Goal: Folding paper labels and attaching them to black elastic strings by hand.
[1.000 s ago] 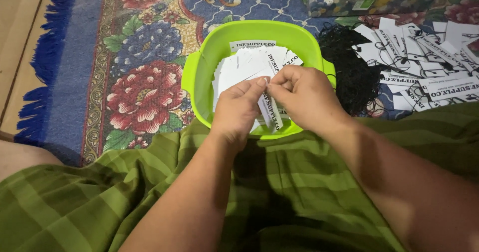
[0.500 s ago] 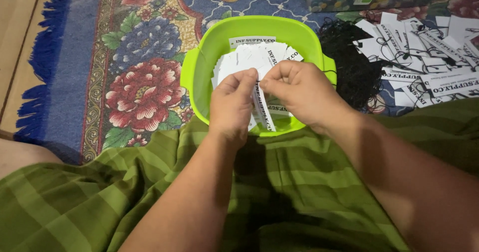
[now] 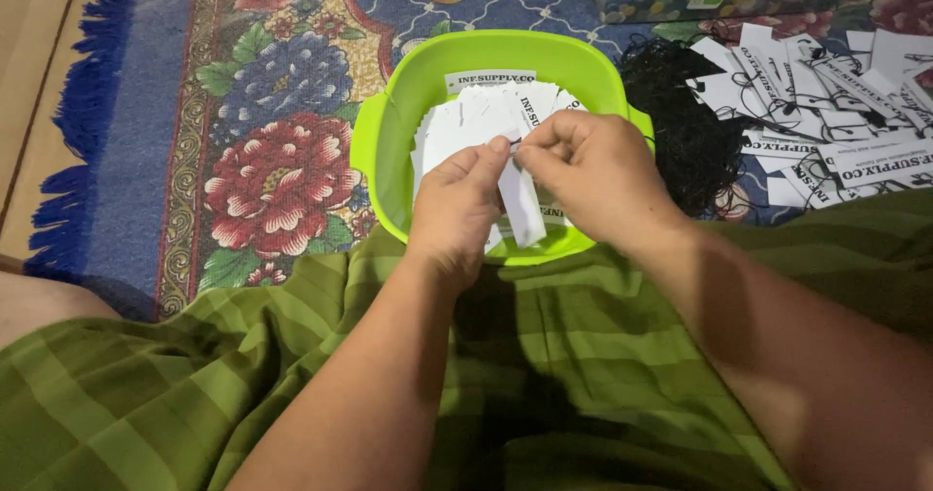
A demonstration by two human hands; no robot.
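Paper tag (image 3: 520, 204), white, narrow, flat card strip, pinched at top end btwn both hands, hanging down just below fingertips, over near part of green tub (image 3: 389, 131). Sits a bit lower and more upright vs half a sec ago; hands drawn closer together, thumbs nearly touching at tag's top edge, where a thin dark thread seems to meet it (too small to be sure). Suggests work on tag's top end now in fine stage, not picking-up stage

Left hand (image 3: 457, 209): fingers curled, thumb + forefinger pressed on tag's upper left edge. Right hand (image 3: 598, 175): fingers bunched, tips pinching at same spot from right

Just beyond hands: loose heap of white tags (image 3: 466, 122) in tub, matt card, rectangular, some w/ dark print. Tub glossy plastic, lime, rounded corners, side lip handles. Right of right hand: tangle of black string (image 3: 685, 112), thin, wiry, then spread of finished tags (image 3: 826, 112) w/ strings attached. Under all: woven floral rug (image 3: 272, 170), red/blue blooms, blue fringe far left. Nearest body: soft green checked cloth (image 3: 544, 374) over lap
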